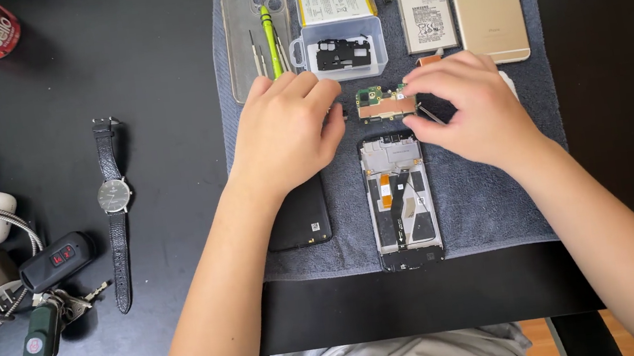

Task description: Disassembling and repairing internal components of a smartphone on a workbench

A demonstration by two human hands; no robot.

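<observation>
Lying far left on the black table point(152, 44) are a key bunch point(56, 306) and a wristwatch point(114, 198). On the grey towel point(484, 205), a clear phone case point(252, 23) holds a green screwdriver point(271, 37), beside a small plastic box point(339, 48). The left hand point(286, 129), fingers curled, rests just left of the circuit board point(382, 102), partly covering a black back cover point(302, 217). The opened phone frame point(400, 200) lies just below the board. The right hand point(471, 105) pinches the board's right end, hiding it. Behind sit a battery point(427, 21) and a gold phone point(485, 1).
</observation>
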